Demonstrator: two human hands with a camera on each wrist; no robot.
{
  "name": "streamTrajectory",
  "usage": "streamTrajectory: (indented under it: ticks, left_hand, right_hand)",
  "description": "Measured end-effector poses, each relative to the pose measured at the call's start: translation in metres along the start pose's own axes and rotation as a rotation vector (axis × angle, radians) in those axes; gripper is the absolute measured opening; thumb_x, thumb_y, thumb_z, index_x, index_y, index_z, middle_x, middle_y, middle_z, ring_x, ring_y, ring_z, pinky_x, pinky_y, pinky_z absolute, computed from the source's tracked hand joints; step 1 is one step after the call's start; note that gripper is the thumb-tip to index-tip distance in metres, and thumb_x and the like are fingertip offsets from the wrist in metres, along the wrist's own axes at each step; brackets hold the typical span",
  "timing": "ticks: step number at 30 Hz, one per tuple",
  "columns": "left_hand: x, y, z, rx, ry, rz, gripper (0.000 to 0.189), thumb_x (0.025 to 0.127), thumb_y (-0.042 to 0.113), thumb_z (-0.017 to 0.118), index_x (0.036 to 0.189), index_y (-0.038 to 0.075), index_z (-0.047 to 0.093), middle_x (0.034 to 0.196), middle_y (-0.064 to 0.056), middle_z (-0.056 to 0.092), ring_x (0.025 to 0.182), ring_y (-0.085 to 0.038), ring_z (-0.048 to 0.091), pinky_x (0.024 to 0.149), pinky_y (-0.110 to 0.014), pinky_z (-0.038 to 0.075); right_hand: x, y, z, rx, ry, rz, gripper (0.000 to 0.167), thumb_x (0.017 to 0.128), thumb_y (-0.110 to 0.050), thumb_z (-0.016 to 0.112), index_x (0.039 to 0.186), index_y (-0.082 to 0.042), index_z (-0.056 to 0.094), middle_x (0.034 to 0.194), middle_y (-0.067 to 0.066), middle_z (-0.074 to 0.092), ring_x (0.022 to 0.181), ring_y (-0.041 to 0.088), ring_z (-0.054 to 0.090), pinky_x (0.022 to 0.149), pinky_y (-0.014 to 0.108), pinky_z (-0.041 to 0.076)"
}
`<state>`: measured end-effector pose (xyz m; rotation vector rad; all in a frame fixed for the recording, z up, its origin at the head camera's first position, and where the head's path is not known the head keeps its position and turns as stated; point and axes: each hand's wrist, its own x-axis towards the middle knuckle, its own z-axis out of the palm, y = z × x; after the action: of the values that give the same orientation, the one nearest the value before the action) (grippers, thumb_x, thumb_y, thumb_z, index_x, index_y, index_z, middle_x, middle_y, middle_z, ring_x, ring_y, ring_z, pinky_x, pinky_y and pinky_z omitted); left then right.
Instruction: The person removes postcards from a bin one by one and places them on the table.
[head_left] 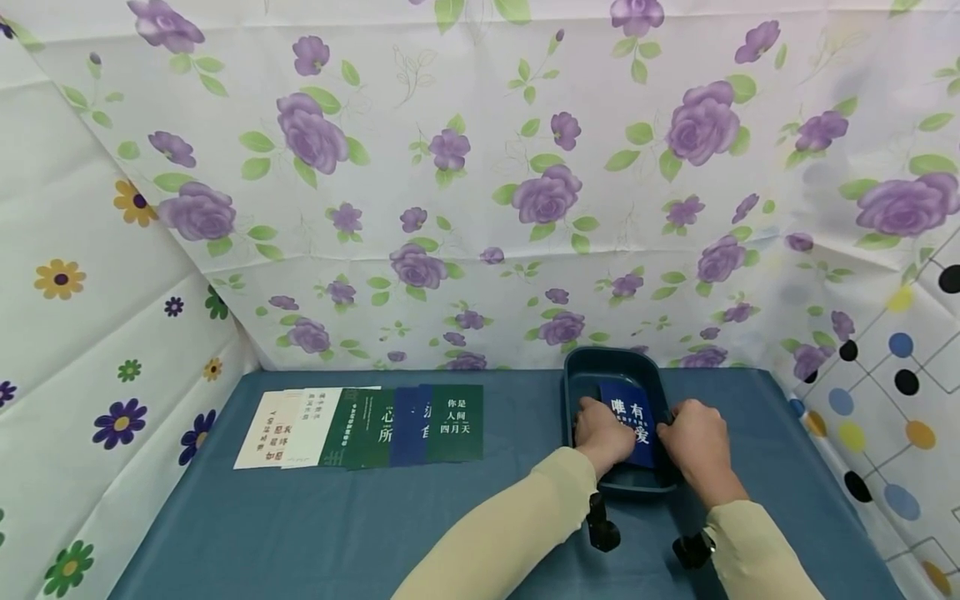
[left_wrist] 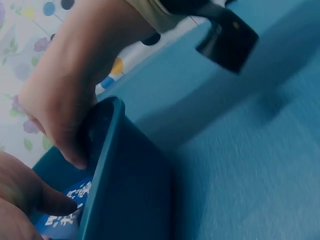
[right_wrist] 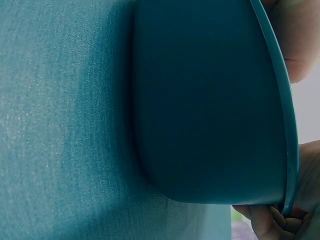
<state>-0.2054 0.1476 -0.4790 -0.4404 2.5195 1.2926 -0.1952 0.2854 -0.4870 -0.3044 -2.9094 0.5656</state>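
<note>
A dark blue card [head_left: 632,417] with white characters lies inside a dark teal plastic basin [head_left: 611,357] on the right part of the table. My left hand [head_left: 603,435] reaches into the basin at the card's left edge. In the left wrist view its thumb [left_wrist: 59,204] lies over the card's printed face; its other fingers are mostly hidden. My right hand [head_left: 697,442] grips the basin's right rim, thumb inside. Some of its curled fingers [right_wrist: 262,220] show outside the wall in the right wrist view.
Left of the basin, an overlapping row of white, green and blue cards [head_left: 453,425] lies on the blue-covered table [head_left: 315,525]. A flower-printed cloth [head_left: 480,167] hangs behind. Patterned cloths flank both sides.
</note>
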Motion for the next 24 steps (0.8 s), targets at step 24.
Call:
streamTrajectory:
  ticks: [24]
  left_hand:
    - [-0.005, -0.009, -0.011, -0.112, -0.128, 0.200, 0.032, 0.075, 0.003, 0.071, 0.105, 0.010, 0.063, 0.079, -0.003, 0.064, 0.060, -0.013, 0.060, 0.042, -0.029, 0.047]
  right_hand:
    - [-0.002, -0.001, 0.000, -0.012, 0.016, -0.013, 0.048, 0.080, -0.014, 0.068, 0.051, -0.017, 0.030, 0.051, -0.005, 0.020, 0.044, 0.012, 0.025, 0.043, 0.028, 0.021]
